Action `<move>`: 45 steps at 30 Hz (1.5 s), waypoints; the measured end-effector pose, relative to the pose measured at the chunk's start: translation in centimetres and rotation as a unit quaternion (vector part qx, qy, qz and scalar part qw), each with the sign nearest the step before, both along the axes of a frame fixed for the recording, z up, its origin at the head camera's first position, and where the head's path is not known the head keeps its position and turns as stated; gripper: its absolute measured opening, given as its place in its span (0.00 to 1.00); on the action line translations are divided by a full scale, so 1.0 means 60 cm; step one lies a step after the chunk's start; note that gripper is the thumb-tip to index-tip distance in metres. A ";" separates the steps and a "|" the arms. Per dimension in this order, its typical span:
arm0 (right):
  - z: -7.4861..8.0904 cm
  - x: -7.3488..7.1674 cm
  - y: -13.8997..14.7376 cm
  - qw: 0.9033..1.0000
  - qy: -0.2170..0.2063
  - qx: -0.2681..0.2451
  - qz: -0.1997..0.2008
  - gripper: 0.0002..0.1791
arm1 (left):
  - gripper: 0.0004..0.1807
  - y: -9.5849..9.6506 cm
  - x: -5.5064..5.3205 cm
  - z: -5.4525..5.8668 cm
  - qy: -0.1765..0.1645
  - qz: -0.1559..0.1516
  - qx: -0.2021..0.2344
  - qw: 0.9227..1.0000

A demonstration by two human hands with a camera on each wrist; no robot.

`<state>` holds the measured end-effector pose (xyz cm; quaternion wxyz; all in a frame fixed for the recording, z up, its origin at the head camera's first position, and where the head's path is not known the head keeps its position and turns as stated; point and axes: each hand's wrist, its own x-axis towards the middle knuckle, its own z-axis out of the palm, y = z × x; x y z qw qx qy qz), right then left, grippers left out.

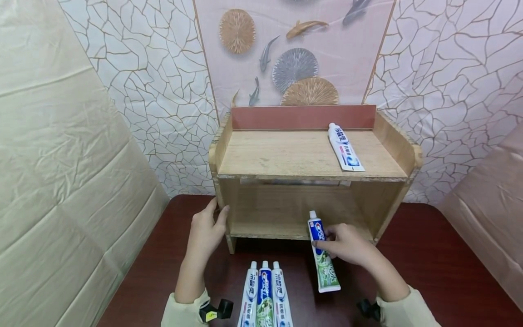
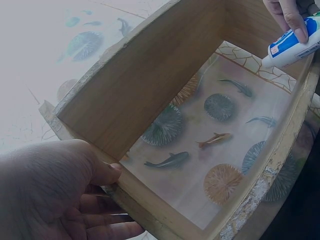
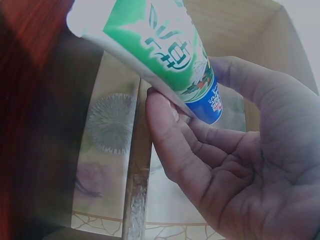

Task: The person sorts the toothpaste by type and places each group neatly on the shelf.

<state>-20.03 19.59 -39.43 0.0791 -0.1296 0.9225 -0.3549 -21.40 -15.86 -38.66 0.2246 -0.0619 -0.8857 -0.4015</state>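
dark red tabletop (image 1: 437,259), crackle-patterned cloth (image 1: 135,68) behind. wooden shelf (image 1: 278,154), two-tier: side panel gripped by left hand (image 1: 206,231), thumb and fingers on opposite faces. blue-and-green toothpaste tube (image 1: 324,265), one: pinched by right hand (image 1: 347,244), gap only tube-wide, cap beyond the fingertips at the lower compartment. white tube (image 1: 344,147), one: upper tier, above the right fingers. row of three tubes (image 1: 264,293): tabletop, between the hands, nearer the wearer than either hand's fingers.

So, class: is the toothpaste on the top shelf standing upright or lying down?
Lying down: the white tube rests lengthwise on the top shelf, printed side up.
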 end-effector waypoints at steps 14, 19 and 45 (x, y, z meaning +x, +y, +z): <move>0.008 -0.014 0.010 1.000 0.017 0.019 -0.016 0.19 | 0.20 -0.001 0.001 0.001 0.002 0.000 -0.001 1.000; 0.011 -0.016 0.014 1.000 0.014 0.007 -0.012 0.21 | 0.21 -0.001 0.001 -0.001 0.002 -0.001 0.000 1.000; 0.016 -0.039 0.033 0.999 -0.030 0.002 -0.031 0.32 | 0.22 -0.001 -0.002 -0.002 0.010 0.000 -0.005 1.000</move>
